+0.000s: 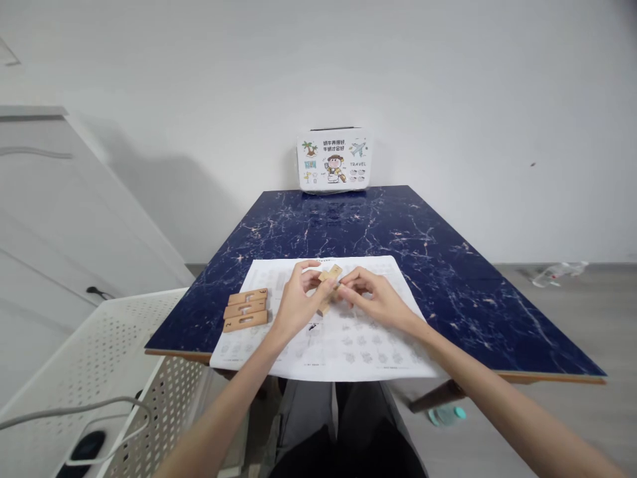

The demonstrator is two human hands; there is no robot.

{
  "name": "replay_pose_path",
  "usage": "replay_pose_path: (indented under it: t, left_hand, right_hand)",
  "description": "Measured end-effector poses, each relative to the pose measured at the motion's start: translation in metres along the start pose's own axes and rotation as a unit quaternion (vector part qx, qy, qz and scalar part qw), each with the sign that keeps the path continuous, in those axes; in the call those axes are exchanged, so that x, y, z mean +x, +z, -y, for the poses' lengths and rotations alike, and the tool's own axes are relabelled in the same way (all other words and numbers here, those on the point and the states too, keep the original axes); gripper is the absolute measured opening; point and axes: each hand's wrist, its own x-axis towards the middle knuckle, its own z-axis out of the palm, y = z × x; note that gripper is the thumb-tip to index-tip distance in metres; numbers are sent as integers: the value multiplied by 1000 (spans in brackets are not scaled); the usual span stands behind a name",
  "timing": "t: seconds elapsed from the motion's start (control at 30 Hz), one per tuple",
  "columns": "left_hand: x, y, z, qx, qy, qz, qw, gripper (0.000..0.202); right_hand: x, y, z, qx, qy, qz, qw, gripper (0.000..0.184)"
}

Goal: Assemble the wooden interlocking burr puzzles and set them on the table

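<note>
My left hand (pixel 304 292) is closed on a small assembly of light wooden puzzle pieces (pixel 331 272), held just over a printed sheet. From the right, my right hand (pixel 371 292) pinches at the same assembly with thumb and forefinger; a small dark part shows at the fingertips, too small to name. Part of the assembly is hidden behind my fingers. The printed sheet (pixel 279 342), covered with rows of small diagrams, lies beneath both hands. Left of them rest three flat slotted wooden pieces (pixel 245 310) in a row, marked with numbers.
A white case with cartoon prints (pixel 334 161) stands at the far edge of the blue marbled table (pixel 348 226), against the wall. A white perforated basket (pixel 164 385) with cables is at the lower left. Bottles (pixel 446 415) lie on the floor to the right.
</note>
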Motion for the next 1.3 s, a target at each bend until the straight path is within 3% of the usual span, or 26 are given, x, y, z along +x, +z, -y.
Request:
replay_pose_path:
  t: [0.17, 0.3, 0.47, 0.57, 0.67, 0.8, 0.87, 0.97, 1.1, 1.2, 1.3]
  left_hand:
    - [1, -6, 12, -5, 8, -5, 1000, 34]
    - [-4, -20, 13, 26, 1, -22, 999, 33]
    - [-14, -34, 15, 33, -50, 4, 998, 39]
    - [-18, -39, 17, 3, -73, 28, 997, 42]
    - [-20, -42, 17, -24, -75, 47, 996, 42]
    - [-23, -41, 13, -3, -63, 47, 997, 43]
    - [-23, -39, 10, 17, -46, 42, 998, 45]
    - [-24, -37, 8, 49, -14, 22, 998, 42]
    - [-27, -39, 6, 96, 21, 1, 995, 38]
    - [-32, -42, 3, 131, 45, 15, 990, 38]
    - [-36, -41, -3, 167, 77, 38, 982, 36]
  right_hand:
    - [-1, 1, -6, 9, 3, 29, 1000, 26]
    - [0, -1, -10, -133, -53, 9, 990, 26]
    - [7, -1, -20, -276, -140, 92, 946, 23]
    - [9, 0, -21, -317, -119, 97, 936, 12]
    - [7, 0, -11, -312, -28, 71, 947, 13]
    - [1, 4, 15, -132, 134, 61, 980, 26]
    - [-1, 9, 27, 1, 212, 60, 975, 32]
    - [-3, 17, 38, 172, 292, 38, 940, 34]
    - [-5, 24, 40, 348, 348, 23, 870, 34]
    - [-8, 25, 37, 428, 356, 46, 830, 31]
    - [-11, 27, 33, 456, 341, 69, 819, 33]
